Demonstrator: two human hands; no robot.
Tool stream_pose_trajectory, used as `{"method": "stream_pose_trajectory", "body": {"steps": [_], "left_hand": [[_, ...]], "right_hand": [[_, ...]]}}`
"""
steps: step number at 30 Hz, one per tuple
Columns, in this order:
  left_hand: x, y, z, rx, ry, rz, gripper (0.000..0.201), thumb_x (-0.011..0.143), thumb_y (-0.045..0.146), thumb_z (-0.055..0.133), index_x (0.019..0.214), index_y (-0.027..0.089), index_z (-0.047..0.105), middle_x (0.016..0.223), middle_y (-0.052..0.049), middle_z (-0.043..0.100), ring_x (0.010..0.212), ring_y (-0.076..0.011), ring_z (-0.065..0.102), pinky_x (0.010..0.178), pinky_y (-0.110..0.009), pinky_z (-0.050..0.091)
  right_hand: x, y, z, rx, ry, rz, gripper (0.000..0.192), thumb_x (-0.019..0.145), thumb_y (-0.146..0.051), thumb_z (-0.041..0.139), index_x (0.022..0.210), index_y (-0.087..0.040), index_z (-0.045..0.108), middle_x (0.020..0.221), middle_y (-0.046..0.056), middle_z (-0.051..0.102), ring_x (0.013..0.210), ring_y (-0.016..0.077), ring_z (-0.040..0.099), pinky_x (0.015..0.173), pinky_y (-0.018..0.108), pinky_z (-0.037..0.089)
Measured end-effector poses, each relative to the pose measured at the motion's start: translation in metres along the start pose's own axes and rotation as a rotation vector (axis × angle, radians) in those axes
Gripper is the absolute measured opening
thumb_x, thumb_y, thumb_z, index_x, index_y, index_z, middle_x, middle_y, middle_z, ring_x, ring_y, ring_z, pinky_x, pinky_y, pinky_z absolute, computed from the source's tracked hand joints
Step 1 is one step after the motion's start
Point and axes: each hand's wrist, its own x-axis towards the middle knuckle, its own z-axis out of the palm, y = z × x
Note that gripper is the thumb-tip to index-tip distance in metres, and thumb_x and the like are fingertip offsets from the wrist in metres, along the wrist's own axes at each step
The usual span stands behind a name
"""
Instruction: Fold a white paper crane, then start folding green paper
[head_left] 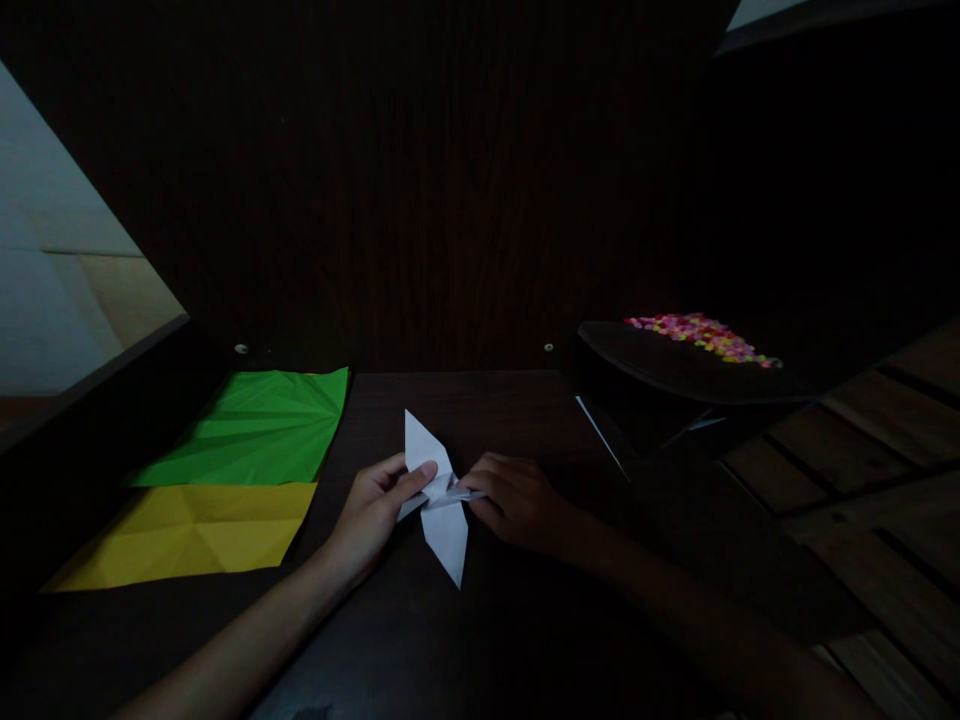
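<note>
Between my two hands is a white folded-paper figure (447, 532), with one pointed flap reaching up and away and another pointing down toward me. My left hand (375, 505) pinches its left side, the thumb lying on top near the centre. On the right, my right hand (517, 500) grips a narrow folded strip of the same paper between thumb and fingers. The fingers under the paper are partly hidden. Both hands are just over the dark table (360, 640).
A creased green sheet (255, 430) overlaps a creased yellow sheet (195, 535) at left. A raised dark shelf (637, 362) at right bears a heap of small pink and yellow pieces (701, 335). A dark wooden panel (420, 200) rises behind the table.
</note>
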Motion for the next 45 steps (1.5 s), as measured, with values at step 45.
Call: {"method": "stream_pose_trajectory", "body": {"steps": [45], "left_hand": [[-0.001,-0.002,0.003,-0.054,0.157,0.102,0.038,0.070,0.039,0.079,0.099,0.017,0.070,0.092,-0.006,0.074,0.084,-0.0212,0.066,0.075,-0.029,0.049]], "right_hand": [[0.002,0.002,0.015,1.018,-0.135,0.895,0.025,0.080,-0.039,0.068,0.085,-0.014,0.067,0.079,0.003,0.070,0.069,0.0150,0.063,0.063,0.027,0.048]]}}
